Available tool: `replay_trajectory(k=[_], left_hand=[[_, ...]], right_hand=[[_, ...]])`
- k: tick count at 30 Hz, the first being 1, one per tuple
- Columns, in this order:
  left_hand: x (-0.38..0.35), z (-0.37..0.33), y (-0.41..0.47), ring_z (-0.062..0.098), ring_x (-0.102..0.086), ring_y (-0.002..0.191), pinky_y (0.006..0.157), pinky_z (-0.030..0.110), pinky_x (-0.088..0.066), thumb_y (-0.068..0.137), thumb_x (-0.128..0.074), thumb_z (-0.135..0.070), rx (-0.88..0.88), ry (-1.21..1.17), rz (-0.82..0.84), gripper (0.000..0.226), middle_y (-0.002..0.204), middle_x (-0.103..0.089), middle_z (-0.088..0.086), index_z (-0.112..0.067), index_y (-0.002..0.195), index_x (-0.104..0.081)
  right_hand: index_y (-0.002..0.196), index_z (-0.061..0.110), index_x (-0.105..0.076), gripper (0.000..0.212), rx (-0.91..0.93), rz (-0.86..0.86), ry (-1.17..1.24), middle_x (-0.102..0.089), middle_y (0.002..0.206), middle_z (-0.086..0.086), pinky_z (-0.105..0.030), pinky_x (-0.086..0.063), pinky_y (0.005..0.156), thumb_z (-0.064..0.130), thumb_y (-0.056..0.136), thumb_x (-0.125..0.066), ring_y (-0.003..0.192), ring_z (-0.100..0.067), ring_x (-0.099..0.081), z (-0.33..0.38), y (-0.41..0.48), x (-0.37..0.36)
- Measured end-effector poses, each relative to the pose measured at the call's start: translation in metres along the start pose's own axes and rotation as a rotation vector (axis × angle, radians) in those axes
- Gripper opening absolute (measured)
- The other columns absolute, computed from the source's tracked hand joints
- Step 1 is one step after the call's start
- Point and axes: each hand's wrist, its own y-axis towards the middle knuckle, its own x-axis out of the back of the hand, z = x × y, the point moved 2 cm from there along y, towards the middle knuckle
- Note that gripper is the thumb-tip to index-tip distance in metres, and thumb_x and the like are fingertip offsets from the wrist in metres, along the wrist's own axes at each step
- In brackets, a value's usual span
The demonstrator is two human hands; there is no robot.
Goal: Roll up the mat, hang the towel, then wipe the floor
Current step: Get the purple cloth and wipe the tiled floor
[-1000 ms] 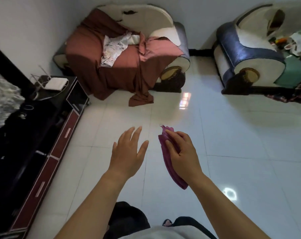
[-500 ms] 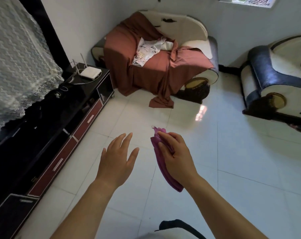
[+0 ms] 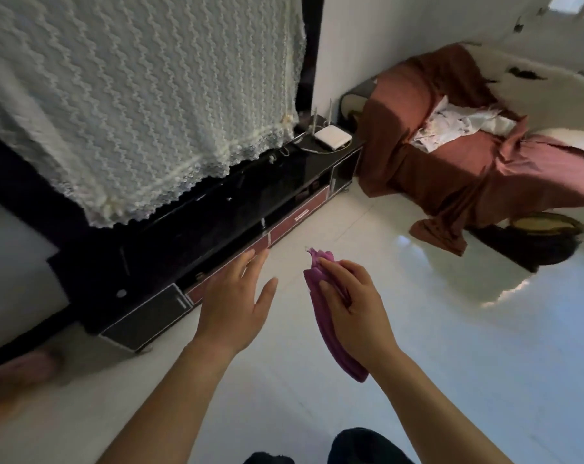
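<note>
Head view, looking forward and down. My left hand [image 3: 237, 303] is held out over the floor [image 3: 451, 329] with its fingers straight and slightly spread, palm down, holding nothing and touching nothing. My right hand [image 3: 354, 306] sits just beside it, to the right, and grips a purple cloth [image 3: 347, 363]: the fingers are curled over the bunched upper part, whose frilled end sticks out past the fingertips, while the rest hangs down below the wrist, clear of the floor. The two hands are near each other but apart. The floor is of glossy white tiles, with a bright patch of reflected light to the right. Along the left runs a low black cabinet [image 3: 216, 229] with reddish drawer fronts; a white lace cover [image 3: 133, 95] hangs over the large dark object standing on it. A small white router [image 3: 332, 137] with thin aerials lies on the far end of the cabinet. Beyond that, in the corner, stands an armchair [image 3: 551, 105] draped in a reddish-brown sheet [image 3: 451, 182] that trails onto the floor, with a crumpled white fabric [image 3: 458, 127] on its seat. At the lower left edge lies a blurred pink shape [image 3: 25, 366], too unclear to name. Dark clothing [image 3: 361, 447] shows at the bottom edge, between my forearms.
</note>
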Motion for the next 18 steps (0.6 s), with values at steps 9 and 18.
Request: replay_trajectory(k=[9, 18], left_hand=[[0.059, 0.147, -0.057, 0.025, -0.04, 0.132, 0.099, 0.053, -0.042, 0.091, -0.019, -0.056, 0.419, 0.154, -0.154, 0.062, 0.144, -0.043, 0.005, -0.024, 0.14, -0.038], [0.108, 0.223, -0.09, 0.025, -0.044, 0.128, 0.094, 0.053, -0.045, 0.092, -0.02, -0.056, 0.818, 0.176, -0.348, 0.061, 0.144, -0.043, 0.006, -0.025, 0.141, -0.037]], right_hand=[[0.129, 0.03, -0.052, 0.036, 0.253, 0.438, 0.125, -0.046, 0.13, 0.013, -0.009, -0.035, 0.096, 0.032, 0.094, -0.048, 0.113, 0.0, -0.044, 0.091, 0.054, -0.147], [0.128, 0.032, -0.052, 0.035, 0.606, 0.771, 0.221, -0.045, 0.13, 0.009, -0.016, -0.041, 0.094, 0.032, 0.093, -0.049, 0.111, -0.004, -0.048, 0.182, 0.122, -0.256]])
